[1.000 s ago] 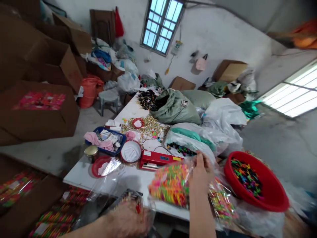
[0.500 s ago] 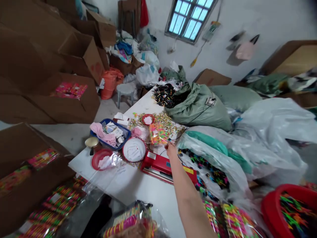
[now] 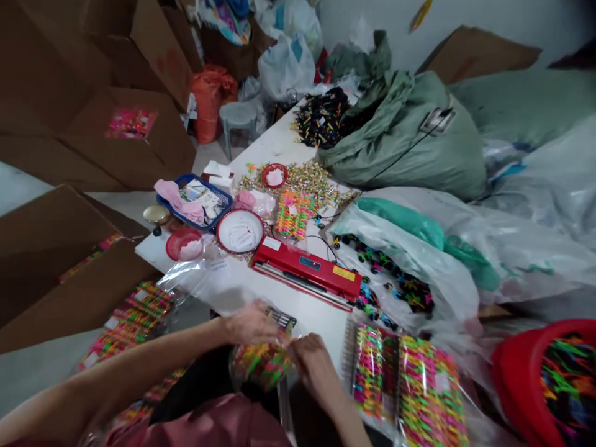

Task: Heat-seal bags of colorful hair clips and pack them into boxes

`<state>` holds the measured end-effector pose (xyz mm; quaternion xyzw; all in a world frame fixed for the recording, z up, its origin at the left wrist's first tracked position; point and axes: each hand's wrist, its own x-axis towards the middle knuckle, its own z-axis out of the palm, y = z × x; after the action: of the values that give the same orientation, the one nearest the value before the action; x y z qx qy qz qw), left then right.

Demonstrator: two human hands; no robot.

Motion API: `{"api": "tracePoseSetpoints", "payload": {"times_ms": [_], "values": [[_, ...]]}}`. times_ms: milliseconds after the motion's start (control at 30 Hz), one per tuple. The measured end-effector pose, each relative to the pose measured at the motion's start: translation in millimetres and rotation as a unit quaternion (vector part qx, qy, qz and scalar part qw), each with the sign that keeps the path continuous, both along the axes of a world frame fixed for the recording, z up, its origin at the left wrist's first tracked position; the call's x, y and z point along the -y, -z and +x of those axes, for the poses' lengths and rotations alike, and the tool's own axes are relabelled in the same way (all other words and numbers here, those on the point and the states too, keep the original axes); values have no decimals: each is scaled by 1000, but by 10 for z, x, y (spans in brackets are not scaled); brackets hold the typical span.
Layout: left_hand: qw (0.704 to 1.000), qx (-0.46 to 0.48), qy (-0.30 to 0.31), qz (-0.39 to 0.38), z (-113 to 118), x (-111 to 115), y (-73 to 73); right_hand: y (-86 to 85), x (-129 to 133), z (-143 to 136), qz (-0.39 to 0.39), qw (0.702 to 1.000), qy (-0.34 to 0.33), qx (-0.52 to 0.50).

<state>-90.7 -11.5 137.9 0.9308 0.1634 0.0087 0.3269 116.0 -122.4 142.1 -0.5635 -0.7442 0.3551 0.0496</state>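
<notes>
A clear plastic bag of colourful small pieces [image 3: 263, 365] lies at my lap by the table's front edge. Over its top reaches my left hand [image 3: 251, 324], somewhat blurred, with its fingers gripping the bag's upper part. My right hand [image 3: 311, 352] is closed at the bag's right side, its fingertips close to those of the left. A dark rack-like piece [image 3: 280, 318] shows just behind the left fingers. Beyond both hands sits a red bag sealer [image 3: 307, 270] with a small display. Behind the sealer leans a filled bag of bright pieces [image 3: 294, 214].
Filled packs [image 3: 431, 388] lie at the right, beside a red bucket [image 3: 516, 372]. Left on the table [image 3: 321, 323] are a blue basket [image 3: 218, 217], a white round tray with a red rim [image 3: 218, 239] and a red bowl [image 3: 174, 245]. Green sacks [image 3: 419, 149] stand behind.
My right hand has drawn back from the filled bag behind the sealer to the bag at my lap. My left hand has come into view there too. The view has tipped downward.
</notes>
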Motion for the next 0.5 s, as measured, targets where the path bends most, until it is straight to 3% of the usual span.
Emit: {"api": "tracePoseSetpoints", "payload": {"times_ms": [100,167,300,367,433,467,500], "values": [[994,-106,5,37,64,-324,138,275,-245,246,12,998,16,66],[983,-174,-31,57,119,-443,291,436,-388,386,-8,994,58,92],[951,-252,-163,78,266,-430,644,846,-485,401,-24,972,188,137],[939,-279,-190,72,327,-387,809,1077,-468,360,-32,967,212,137],[934,-281,-221,29,352,-389,954,1287,-429,388,-64,962,262,46],[925,-264,-271,-38,349,-411,1020,1377,-407,438,-93,940,325,-37],[900,-234,-342,-133,339,-443,1085,1455,-385,509,-125,900,399,-125]]}}
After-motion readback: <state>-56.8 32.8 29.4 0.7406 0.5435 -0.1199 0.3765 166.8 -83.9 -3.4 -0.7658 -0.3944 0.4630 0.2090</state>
